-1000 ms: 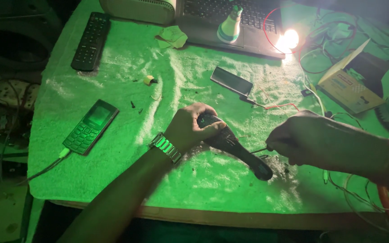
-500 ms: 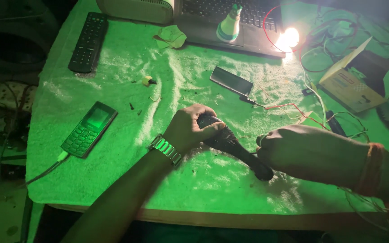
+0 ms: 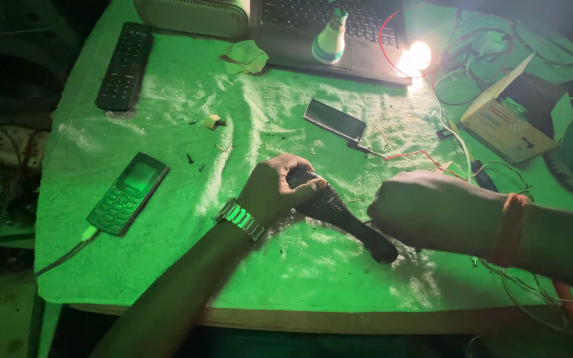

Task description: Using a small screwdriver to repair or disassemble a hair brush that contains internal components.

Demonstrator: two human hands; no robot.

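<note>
Seen from the head camera, a person's left hand (image 3: pixel 274 189) was curled in a firm grip around the thicker end of a black torch-shaped device (image 3: pixel 339 213) that lay slanting across a green towel-covered table (image 3: pixel 167 278), its narrower end pointing toward the near right; a metal wristwatch (image 3: pixel 241 219) showed on that wrist. The right hand (image 3: pixel 432 211), knuckles up and fingers folded under, rested against the device's lower end — whether it pinched a tool or the device itself could not be told, since the back of the hand hid the fingertips. By the look of it, the work stood at the stage of opening or probing the device's tail end, with one hand bracing and the other working; the next move would seem to call for a steady hold from the left and small, careful motion from the right. Around them lay a keypad phone (image 3: pixel 127 193) on a cable at left, a black remote control (image 3: pixel 124 65) at the far left, a dark smartphone (image 3: pixel 334 120) at centre, a laptop (image 3: pixel 339 36) with a lit bulb (image 3: pixel 418 55) at the far edge, and a cardboard box (image 3: pixel 507 122) among loose wires — all well apart from the hands
</note>
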